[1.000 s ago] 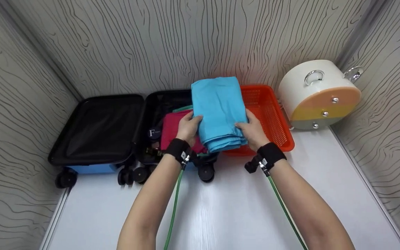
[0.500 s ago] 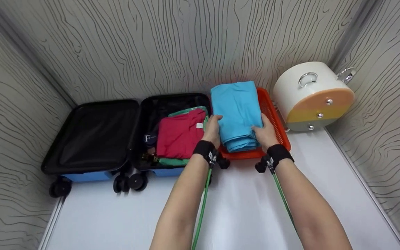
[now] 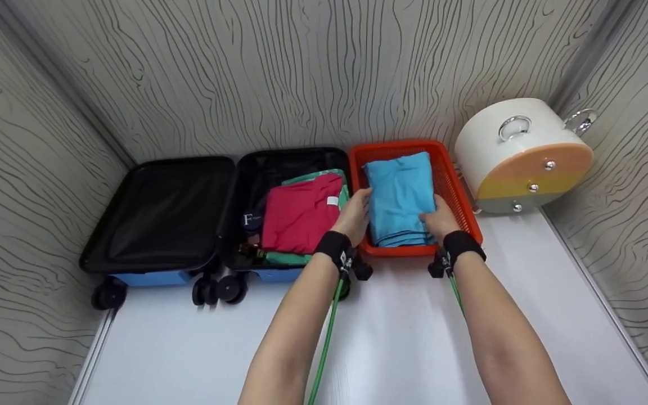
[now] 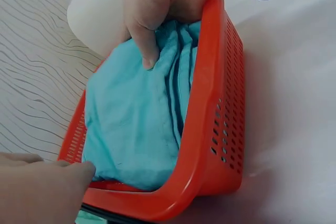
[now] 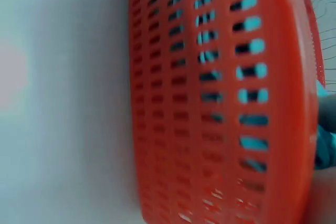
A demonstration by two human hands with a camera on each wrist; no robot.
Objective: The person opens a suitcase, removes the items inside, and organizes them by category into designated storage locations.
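A folded light-blue cloth garment [image 3: 400,194] lies inside the red plastic basket [image 3: 459,191]; its exact kind does not show. My left hand [image 3: 353,216] holds the garment's left edge, its fingers partly hidden at the basket's side. On the opposite edge, my right hand [image 3: 441,219] grips the cloth with the thumb on top, and the other fingers are mostly out of sight. The left wrist view shows the right thumb [image 4: 149,53] pressing near the layered folds. Mostly the basket's perforated wall [image 5: 210,77] fills the right wrist view.
Left of the basket, an open suitcase [image 3: 296,153] holds a folded red garment [image 3: 301,216], green cloth and a round dark-blue item marked F [image 3: 252,220]. Its black lid half [image 3: 166,214] lies farther left. A white round drawer box [image 3: 498,126] stands to the right.
Both hands have carried the blue garment from over the suitcase's right side rightward and down into the basket. The red garment is now uncovered to view.
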